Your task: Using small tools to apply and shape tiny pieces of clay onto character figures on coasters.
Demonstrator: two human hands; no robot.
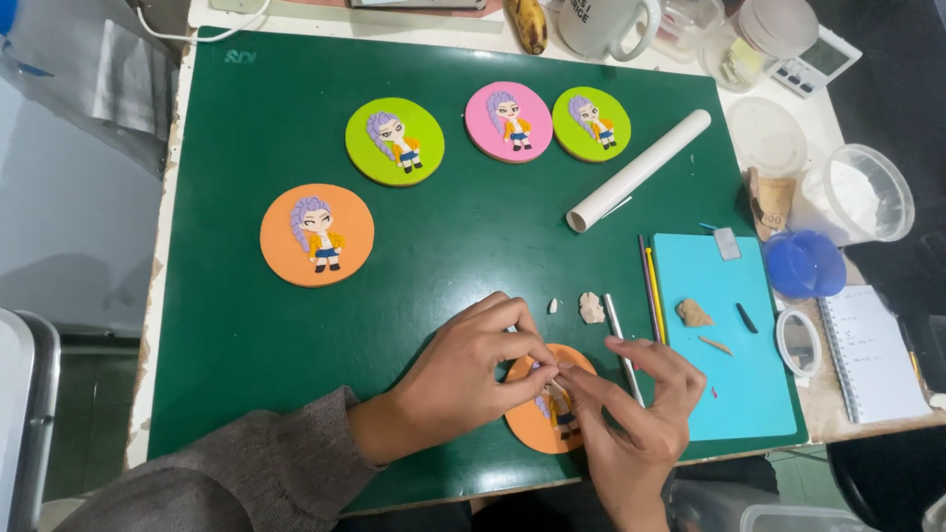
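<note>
Both my hands meet over an orange clay disc bearing a small figure with purple hair, at the near edge of the green cutting mat. My left hand pinches at the figure's top with thumb and forefinger. My right hand pinches the same spot from the right, its other fingers spread. What sits between the fingertips is too small to tell. A thin white tool lies just beside my right hand.
Finished discs lie further back: orange, green, pink, green. A white roller, beige clay lumps, a blue mat with tools, a blue lid, a powder tub, a notebook.
</note>
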